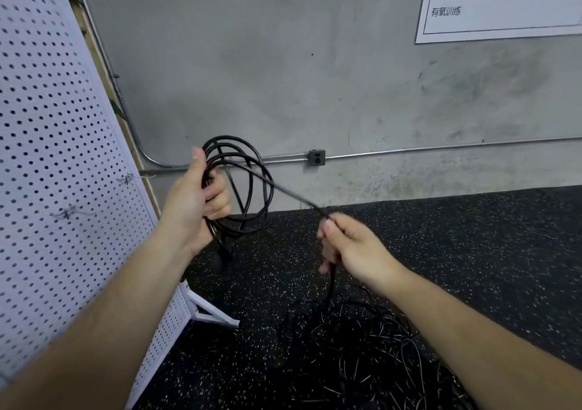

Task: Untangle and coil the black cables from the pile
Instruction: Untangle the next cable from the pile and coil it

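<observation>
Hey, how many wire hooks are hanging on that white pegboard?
2. One hook is near the pegboard's right edge; the other hook is lower and further left. A blurred mark at the top may be a third.

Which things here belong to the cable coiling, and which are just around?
Job: left hand holding the coil; right hand pinching the cable strand; tangled pile.
Not job: pegboard; wall socket; conduit; wall chart.
</observation>
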The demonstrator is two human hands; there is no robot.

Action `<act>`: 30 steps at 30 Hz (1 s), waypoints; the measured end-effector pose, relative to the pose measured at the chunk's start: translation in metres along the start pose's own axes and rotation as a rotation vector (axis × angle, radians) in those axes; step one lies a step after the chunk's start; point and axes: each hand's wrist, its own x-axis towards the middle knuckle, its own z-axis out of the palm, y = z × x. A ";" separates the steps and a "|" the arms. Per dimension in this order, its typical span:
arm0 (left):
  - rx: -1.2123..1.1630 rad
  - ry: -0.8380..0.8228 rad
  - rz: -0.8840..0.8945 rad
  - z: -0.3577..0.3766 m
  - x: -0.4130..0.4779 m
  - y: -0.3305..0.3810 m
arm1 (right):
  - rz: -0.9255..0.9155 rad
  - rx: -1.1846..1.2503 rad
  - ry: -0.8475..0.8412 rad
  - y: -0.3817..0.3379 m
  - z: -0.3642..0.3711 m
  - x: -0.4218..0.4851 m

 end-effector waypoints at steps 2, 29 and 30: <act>0.055 -0.005 -0.007 0.002 0.001 -0.006 | -0.062 0.166 0.140 -0.029 -0.004 0.002; 0.576 -0.003 0.006 0.045 -0.024 -0.066 | 0.083 -0.444 0.072 -0.047 0.025 0.011; 0.673 -0.003 0.044 0.046 -0.026 -0.074 | 0.059 -0.505 0.059 -0.048 0.029 0.009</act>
